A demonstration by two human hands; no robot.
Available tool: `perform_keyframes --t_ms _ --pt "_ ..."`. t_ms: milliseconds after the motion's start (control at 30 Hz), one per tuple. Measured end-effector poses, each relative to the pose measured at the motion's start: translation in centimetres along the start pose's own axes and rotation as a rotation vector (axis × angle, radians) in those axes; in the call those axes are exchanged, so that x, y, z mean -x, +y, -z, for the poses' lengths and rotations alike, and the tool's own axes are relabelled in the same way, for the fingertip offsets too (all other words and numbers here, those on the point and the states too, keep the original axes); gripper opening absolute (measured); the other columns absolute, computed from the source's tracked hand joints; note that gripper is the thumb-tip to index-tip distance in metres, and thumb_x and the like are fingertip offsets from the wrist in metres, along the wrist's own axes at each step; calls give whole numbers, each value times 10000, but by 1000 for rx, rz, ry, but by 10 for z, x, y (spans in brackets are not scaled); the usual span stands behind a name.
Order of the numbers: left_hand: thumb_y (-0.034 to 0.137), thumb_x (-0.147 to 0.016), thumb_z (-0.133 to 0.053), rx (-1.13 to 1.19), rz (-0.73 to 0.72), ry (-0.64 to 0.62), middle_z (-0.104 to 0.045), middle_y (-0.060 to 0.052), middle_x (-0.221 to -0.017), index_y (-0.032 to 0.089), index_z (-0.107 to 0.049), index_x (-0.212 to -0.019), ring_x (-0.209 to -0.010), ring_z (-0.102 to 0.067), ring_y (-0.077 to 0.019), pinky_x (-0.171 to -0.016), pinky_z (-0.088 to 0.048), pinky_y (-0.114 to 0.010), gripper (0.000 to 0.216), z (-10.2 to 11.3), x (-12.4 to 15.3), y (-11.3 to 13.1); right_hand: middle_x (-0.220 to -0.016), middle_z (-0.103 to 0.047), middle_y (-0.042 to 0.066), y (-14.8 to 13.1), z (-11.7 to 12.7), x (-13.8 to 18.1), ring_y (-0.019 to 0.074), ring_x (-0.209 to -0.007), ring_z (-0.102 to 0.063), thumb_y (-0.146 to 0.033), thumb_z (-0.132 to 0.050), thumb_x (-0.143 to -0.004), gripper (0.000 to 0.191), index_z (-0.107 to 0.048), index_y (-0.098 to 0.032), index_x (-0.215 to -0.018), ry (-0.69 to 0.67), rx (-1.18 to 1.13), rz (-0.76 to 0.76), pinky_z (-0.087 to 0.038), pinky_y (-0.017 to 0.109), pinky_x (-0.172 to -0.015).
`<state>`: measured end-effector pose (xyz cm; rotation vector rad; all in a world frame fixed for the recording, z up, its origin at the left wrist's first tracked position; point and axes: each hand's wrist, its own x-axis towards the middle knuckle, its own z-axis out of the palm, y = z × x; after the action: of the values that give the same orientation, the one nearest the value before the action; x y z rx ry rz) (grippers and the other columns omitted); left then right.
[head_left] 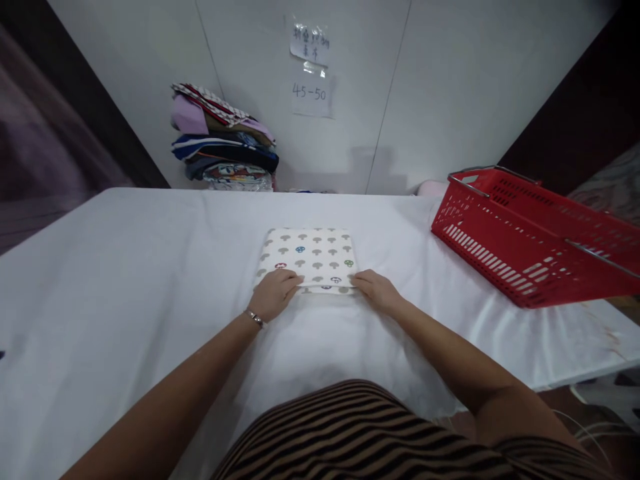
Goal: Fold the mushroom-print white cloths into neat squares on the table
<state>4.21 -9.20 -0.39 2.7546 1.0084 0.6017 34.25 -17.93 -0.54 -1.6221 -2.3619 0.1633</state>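
Observation:
A white cloth printed with grey mushrooms and a few coloured ones lies folded into a rectangle in front of me. At its near left corner, my left hand pinches the edge between thumb and fingers. My right hand grips the near right corner the same way. Along the near edge, a lower layer of the cloth shows slightly below the top fold. A metal bracelet circles my left wrist.
A white sheet covers the table. On the right stands a red plastic basket with metal handles. Behind the far edge rises a stack of folded fabrics. Handwritten paper signs hang on the pale wall.

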Motion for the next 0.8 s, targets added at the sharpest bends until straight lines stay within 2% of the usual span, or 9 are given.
perform_keyframes --t_ms 133,233,400,533,667,800 --pt "271 -887 -406 -73 28 -27 -633 -76 -1064 227 -621 -1091 -1085 -524 -241 -907 -402 -402 300 6 1 0 -1201 -577 80 -4 1 1 221 -1083 -495 -181 -367 -898 343 -604 -210 -1145 23 23 15 -420 350 -879" --pt "170 -856 -397 -122 47 -37 -620 -76 -1101 231 -596 -1128 -1134 -494 -250 -907 -390 -399 343 8 0 3 -1153 -588 97 -14 7 -3 236 -1065 -483 -152 -396 -871 333 -592 -197 -1136 45 62 33 -389 369 -879" --pt "42 -814 -342 -224 23 -106 -595 -96 -1128 205 -528 -1225 -1037 -521 -237 -903 -369 -392 479 6 -13 13 -1148 -573 116 -30 8 -21 249 -1076 -456 -115 -413 -851 373 -538 -171 -1197 56 140 95 -341 375 -883" --pt "23 -808 -341 -295 -30 -141 -580 -104 -1121 199 -488 -1257 -994 -517 -234 -849 -371 -380 503 5 -27 19 -1108 -588 114 -36 1 -40 246 -1002 -480 -120 -401 -873 357 -531 -179 -1200 13 218 94 -337 365 -836" --pt "37 -826 -366 -397 -101 -144 -591 -97 -1028 188 -535 -1153 -918 -526 -222 -770 -374 -360 398 6 -31 21 -1053 -605 105 -38 -4 -51 236 -911 -498 -127 -431 -874 296 -558 -175 -1137 32 289 95 -339 352 -778" --pt "52 -845 -378 -448 -181 -67 -600 -80 -921 170 -582 -961 -845 -531 -208 -750 -374 -349 263 4 -26 18 -1008 -622 98 -35 -6 -48 222 -882 -507 -137 -450 -873 220 -600 -165 -1033 100 286 136 -347 334 -747"
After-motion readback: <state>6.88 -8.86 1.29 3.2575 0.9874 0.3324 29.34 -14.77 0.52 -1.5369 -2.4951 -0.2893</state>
